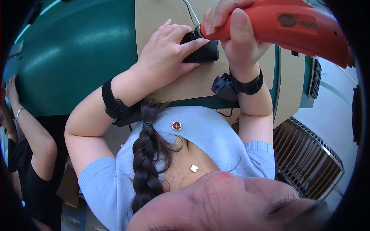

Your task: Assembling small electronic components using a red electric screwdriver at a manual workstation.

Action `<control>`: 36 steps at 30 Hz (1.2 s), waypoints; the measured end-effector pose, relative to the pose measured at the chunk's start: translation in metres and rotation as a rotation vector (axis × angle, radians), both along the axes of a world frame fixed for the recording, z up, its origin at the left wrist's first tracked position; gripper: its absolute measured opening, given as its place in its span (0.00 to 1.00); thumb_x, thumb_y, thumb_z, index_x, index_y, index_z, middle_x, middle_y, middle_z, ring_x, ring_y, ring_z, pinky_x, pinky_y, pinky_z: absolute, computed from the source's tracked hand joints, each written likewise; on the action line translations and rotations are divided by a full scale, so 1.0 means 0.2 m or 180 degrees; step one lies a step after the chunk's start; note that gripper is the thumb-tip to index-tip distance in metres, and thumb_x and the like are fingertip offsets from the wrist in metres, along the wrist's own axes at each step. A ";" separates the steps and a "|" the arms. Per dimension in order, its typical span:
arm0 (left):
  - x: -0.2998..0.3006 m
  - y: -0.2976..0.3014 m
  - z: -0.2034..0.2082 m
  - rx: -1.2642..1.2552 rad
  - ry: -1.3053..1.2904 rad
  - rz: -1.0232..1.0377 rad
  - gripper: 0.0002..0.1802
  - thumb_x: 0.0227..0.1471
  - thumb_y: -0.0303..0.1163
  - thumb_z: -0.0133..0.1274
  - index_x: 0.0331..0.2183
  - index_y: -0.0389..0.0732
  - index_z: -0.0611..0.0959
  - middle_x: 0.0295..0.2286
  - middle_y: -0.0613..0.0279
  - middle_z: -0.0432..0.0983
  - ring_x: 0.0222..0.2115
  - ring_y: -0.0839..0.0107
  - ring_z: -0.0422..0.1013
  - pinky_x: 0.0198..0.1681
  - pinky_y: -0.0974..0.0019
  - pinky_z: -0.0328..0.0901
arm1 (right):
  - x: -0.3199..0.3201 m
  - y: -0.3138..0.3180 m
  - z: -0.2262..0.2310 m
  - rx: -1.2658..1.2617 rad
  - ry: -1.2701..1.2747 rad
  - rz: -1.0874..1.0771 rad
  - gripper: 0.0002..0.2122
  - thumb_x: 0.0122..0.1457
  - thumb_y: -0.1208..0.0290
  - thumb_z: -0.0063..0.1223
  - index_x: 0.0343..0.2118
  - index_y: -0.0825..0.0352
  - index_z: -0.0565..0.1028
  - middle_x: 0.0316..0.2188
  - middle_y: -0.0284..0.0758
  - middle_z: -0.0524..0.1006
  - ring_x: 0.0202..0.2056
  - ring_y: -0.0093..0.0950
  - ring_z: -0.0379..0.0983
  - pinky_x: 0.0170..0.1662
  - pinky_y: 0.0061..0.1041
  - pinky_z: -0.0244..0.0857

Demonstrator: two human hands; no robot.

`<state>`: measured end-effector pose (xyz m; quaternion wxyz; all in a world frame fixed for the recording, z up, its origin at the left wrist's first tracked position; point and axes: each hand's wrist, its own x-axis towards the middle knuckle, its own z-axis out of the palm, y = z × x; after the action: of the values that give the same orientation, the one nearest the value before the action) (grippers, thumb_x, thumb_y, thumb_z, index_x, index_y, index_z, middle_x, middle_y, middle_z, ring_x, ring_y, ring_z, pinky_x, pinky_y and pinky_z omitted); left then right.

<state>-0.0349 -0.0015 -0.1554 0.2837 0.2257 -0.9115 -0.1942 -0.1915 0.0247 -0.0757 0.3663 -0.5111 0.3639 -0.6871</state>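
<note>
A small black plastic casing (206, 53) lies on a sheet of brown cardboard. My left hand (165, 52) is closed around its left side, with the index finger stretched along the top and the thumb at the near edge. My right hand (241, 46) grips a red electric screwdriver (293, 23) near its front end, thumb on top. The tool is held nearly level, its dark nose pointing left at the casing's upper part, beside my left fingers. Whether the bit touches a screw is hidden.
The cardboard (158, 17) covers part of a green tabletop (77, 57). A thin cable (191, 11) runs behind the casing. At the far left, another person's arm (32, 127) reaches the table edge. A metal rack with upright slats (304, 158) stands low at the right.
</note>
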 end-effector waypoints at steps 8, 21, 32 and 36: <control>-0.04 0.00 -0.03 -0.0043 0.0117 0.0002 0.32 0.41 0.40 0.68 0.52 0.57 0.82 0.44 0.56 0.71 0.50 0.56 0.68 0.63 0.46 0.58 | -0.08 -0.08 -0.10 -0.0044 0.0697 0.0053 0.16 0.60 0.72 0.59 0.44 0.67 0.63 0.25 0.35 0.72 0.22 0.21 0.70 0.27 0.19 0.68; -0.07 -0.06 -0.01 -0.0066 0.0104 0.0014 0.35 0.38 0.40 0.71 0.52 0.56 0.82 0.40 0.56 0.70 0.43 0.57 0.69 0.50 0.54 0.67 | -0.22 0.16 -0.01 -0.0662 0.0371 0.0392 0.15 0.65 0.59 0.51 0.49 0.62 0.69 0.32 0.39 0.76 0.23 0.27 0.72 0.30 0.32 0.70; -0.10 -0.09 -0.02 -0.0182 0.0205 0.0053 0.34 0.37 0.39 0.71 0.51 0.56 0.82 0.38 0.56 0.70 0.42 0.58 0.69 0.47 0.57 0.68 | -0.18 0.13 -0.11 -0.0711 0.0488 0.0362 0.14 0.65 0.61 0.53 0.48 0.63 0.69 0.32 0.39 0.76 0.23 0.27 0.72 0.30 0.32 0.70; -0.10 -0.07 -0.04 -0.0148 0.0175 0.0099 0.33 0.38 0.39 0.71 0.51 0.55 0.83 0.38 0.55 0.70 0.42 0.56 0.69 0.48 0.56 0.68 | -0.18 0.13 -0.13 -0.0683 0.0514 0.0482 0.15 0.65 0.61 0.54 0.48 0.63 0.69 0.32 0.39 0.76 0.24 0.27 0.73 0.31 0.32 0.71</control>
<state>-0.0542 -0.0153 -0.1625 0.3168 0.2278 -0.9040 -0.1746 -0.2270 0.0508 -0.1025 0.3299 -0.6268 0.2771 -0.6492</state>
